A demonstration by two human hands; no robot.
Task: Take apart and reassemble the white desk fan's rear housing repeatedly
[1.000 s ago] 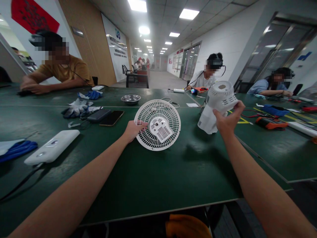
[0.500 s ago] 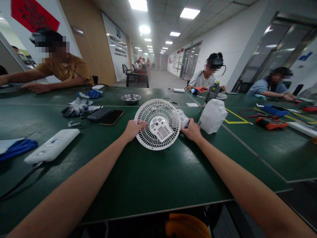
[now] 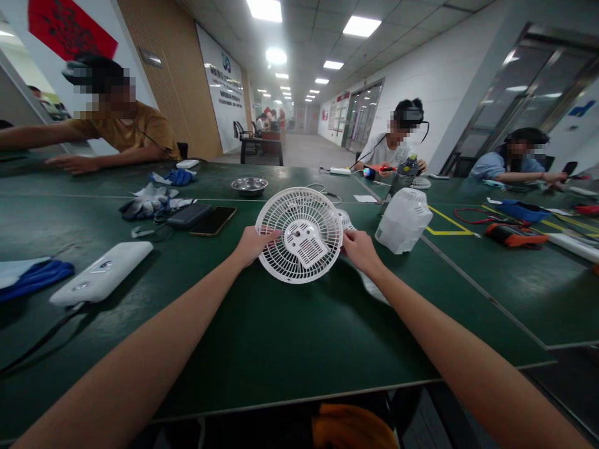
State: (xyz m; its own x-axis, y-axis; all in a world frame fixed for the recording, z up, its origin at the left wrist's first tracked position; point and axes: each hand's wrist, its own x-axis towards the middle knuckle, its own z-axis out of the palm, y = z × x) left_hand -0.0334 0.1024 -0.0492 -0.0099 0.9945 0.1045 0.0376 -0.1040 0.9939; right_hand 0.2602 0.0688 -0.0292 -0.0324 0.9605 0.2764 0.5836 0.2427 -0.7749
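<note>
As L hand (image 3: pixel 250 246) grips grille (image 3: pixel 305 242), phone (image 3: pixel 213 221) nr, bowl (image 3: pixel 249 191) beyond.

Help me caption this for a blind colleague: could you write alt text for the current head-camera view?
A person's left hand grips a round white slatted grille over a green table, with the right hand at its opposite edge. A white plastic shell sits to the right; a metal bowl and a phone lie farther left.
</note>
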